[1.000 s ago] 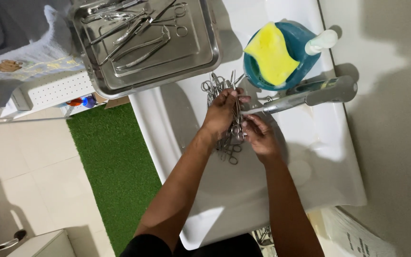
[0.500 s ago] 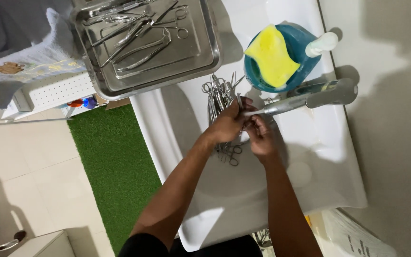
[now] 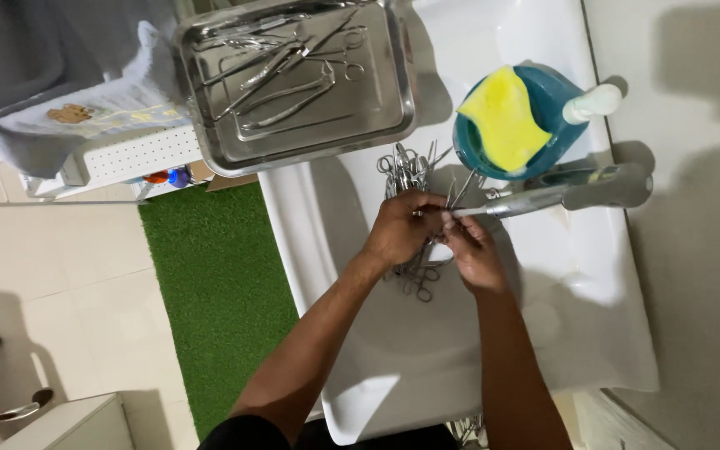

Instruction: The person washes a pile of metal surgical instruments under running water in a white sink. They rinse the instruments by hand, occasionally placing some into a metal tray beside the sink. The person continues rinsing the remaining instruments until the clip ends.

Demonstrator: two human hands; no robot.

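Two hands (image 3: 435, 237) gripping instruments (image 3: 414, 175), tap (image 3: 560, 196) overhead, tray (image 3: 293, 83) nearby

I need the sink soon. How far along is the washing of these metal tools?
Done, it seems: several tools lie in the steel tray beside the sink. In hand: the left hand and right hand grip a bunch of scissor-like tools under the tap. Left: that whole bunch; the yellow sponge sits unused.

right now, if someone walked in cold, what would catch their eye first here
Both hands, the left hand and right hand, meet over the white sink, gripping a bunch of metal instruments under the tap. Above them a yellow sponge lies on a blue bottle, beside a steel tray of more instruments.
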